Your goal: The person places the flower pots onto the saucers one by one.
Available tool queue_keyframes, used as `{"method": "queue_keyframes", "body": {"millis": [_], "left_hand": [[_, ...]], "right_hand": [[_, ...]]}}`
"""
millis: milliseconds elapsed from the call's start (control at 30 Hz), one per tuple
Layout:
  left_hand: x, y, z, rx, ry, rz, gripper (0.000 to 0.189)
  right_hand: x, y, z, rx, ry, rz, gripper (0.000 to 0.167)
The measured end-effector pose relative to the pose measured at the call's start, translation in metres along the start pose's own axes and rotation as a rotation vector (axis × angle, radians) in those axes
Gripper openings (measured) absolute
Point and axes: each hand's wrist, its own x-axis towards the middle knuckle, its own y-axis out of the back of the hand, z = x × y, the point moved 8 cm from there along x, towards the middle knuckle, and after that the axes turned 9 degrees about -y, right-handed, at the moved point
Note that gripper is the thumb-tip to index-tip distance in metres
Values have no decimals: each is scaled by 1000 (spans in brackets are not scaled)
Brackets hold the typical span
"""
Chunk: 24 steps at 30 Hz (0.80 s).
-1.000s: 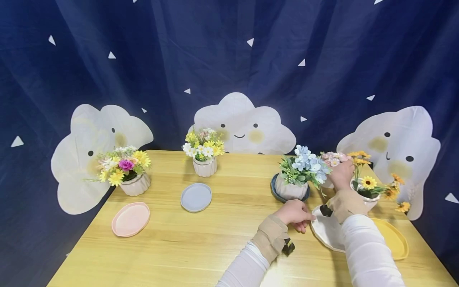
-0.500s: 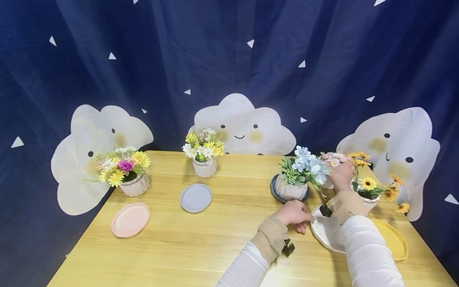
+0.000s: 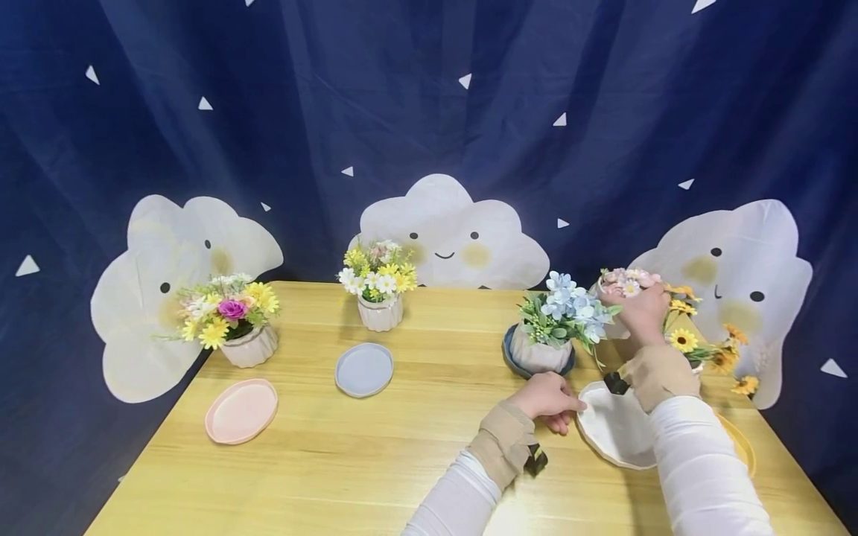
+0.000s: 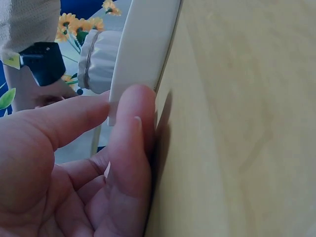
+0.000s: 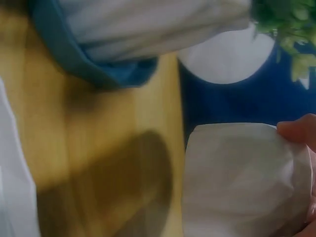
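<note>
With thumb and a finger, my left hand (image 3: pixel 546 398) pinches the left rim of the white plate (image 3: pixel 617 428); the left wrist view shows the fingertips on its rim. My right hand (image 3: pixel 645 313) grips the rim of a whitish flowerpot (image 5: pixel 242 182) bearing pink flowers (image 3: pixel 630 281), behind the white plate. In the right wrist view that pot hangs raised, its shadow on the wood. Just left of it, a pot of blue flowers (image 3: pixel 570 307) stands on a dark blue plate (image 3: pixel 511 359). Yellow-orange flowers (image 3: pixel 684 340) show right of my right hand, their pot mostly hidden.
A yellow plate (image 3: pixel 742 450) lies partly behind my right sleeve. On the table's left are a pink plate (image 3: pixel 241 411), a grey-blue plate (image 3: pixel 364 370), a pot with a purple flower (image 3: pixel 249 348) and a pot of white and yellow daisies (image 3: pixel 380 313). A dark curtain (image 3: pixel 402 97) hangs behind.
My right hand has risen with the pink-flower pot and shifted slightly right. My sleeve covers more of the yellow plate and the yellow-orange flowers' pot. My left hand stays at the white plate's rim.
</note>
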Motion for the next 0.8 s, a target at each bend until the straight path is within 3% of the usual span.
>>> {"method": "queue_keyframes", "body": {"millis": [567, 800], "left_hand": [[-2, 2, 2, 27, -5, -9, 19], [-1, 1, 2, 34, 2, -4, 19]], "right_hand": [[-18, 40, -33, 35, 134, -25, 106], [-32, 62, -35, 70, 189, -16, 93]]}}
